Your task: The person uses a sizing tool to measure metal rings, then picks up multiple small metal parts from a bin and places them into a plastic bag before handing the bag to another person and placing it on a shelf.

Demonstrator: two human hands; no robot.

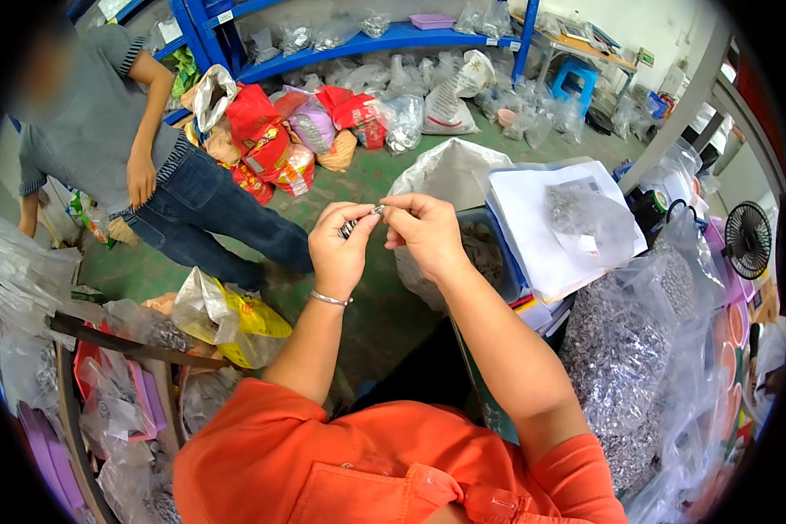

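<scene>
My left hand [335, 251] is closed, with several small shiny metal parts [348, 229] showing between its curled fingers. Thumb and forefinger of that hand pinch one small metal piece [377, 210]. From the other side, the fingertips of my right hand [427, 234] close on the same piece. Both hands are raised in front of me, nearly touching. The exact kind of these parts is too small to make out. Below my right hand stands a blue bin [508, 253] with a white sack [450, 166] at its far side.
At the right, papers [533, 218] carry a clear plastic bag [589, 223]. A large clear bag of metal parts [620, 375] lies near my right arm, with a black fan [748, 240] beyond. A person [105, 122] stands at the left. Red sacks [258, 131] lie before blue shelving [393, 37].
</scene>
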